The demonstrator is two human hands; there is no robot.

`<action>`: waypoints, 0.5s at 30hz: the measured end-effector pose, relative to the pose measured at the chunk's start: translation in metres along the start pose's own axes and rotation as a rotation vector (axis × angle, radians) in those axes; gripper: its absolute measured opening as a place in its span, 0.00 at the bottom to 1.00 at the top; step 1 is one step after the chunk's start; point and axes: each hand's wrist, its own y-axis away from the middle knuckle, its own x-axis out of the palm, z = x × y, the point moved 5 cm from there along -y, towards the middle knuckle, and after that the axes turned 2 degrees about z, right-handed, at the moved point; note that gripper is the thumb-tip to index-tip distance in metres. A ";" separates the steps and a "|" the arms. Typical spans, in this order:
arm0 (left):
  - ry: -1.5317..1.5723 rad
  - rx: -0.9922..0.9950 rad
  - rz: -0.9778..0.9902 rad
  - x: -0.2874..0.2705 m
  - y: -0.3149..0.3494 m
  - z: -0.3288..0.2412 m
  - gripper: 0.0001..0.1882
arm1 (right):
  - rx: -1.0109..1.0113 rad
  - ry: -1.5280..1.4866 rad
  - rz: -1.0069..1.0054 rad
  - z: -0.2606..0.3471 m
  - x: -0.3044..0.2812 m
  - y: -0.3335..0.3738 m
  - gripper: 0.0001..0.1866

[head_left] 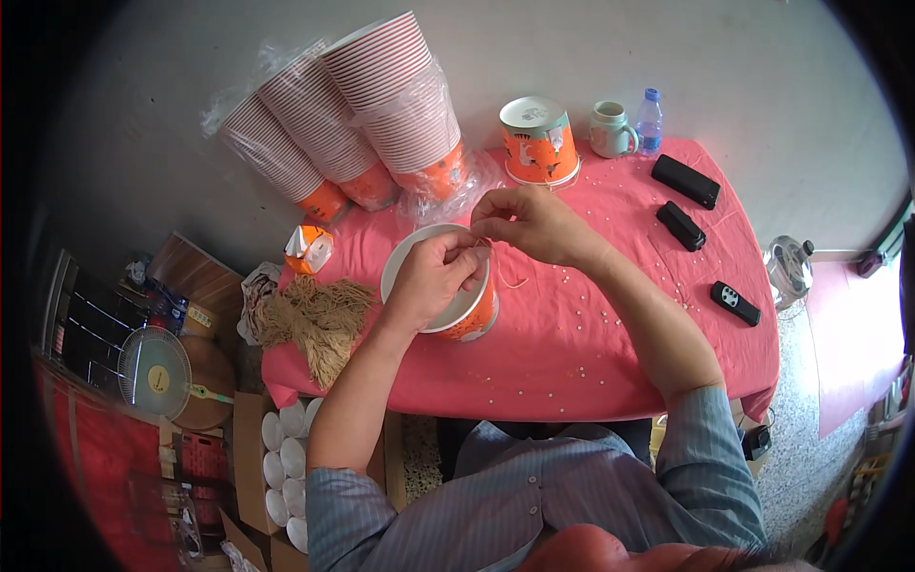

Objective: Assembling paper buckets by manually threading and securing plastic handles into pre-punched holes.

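Note:
A white-lined orange paper bucket (472,324) stands upright on the table in front of me. Over its right rim, my left hand (434,278) is closed in a pinch, with a thin pale string (513,283) at the fingertips. My right hand (522,224) pinches too, just beyond the rim, and the string appears to run between both hands. A loose end of it trails down the bucket's right side. The fingers partly hide the string and the rim where they meet.
Tall stacks of paper buckets (376,67) lean at the back left, beside an upside-down bucket (538,153). A mug (610,129), bottle (650,124) and black devices (684,181) sit right. A bundle of strings (319,319) hangs over the left edge, above a box of cups (253,458).

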 end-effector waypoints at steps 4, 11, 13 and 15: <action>0.003 0.031 0.033 0.001 -0.001 0.005 0.08 | -0.004 -0.034 -0.032 0.000 0.002 0.000 0.07; -0.001 0.033 -0.044 -0.001 -0.002 0.006 0.08 | 0.042 -0.066 -0.020 -0.006 0.002 -0.001 0.07; 0.013 0.010 -0.065 -0.002 -0.001 0.006 0.08 | 0.060 -0.109 -0.008 -0.006 0.002 -0.001 0.07; 0.090 -0.036 -0.070 -0.003 0.001 0.007 0.08 | 0.078 -0.152 0.006 -0.006 0.003 -0.001 0.07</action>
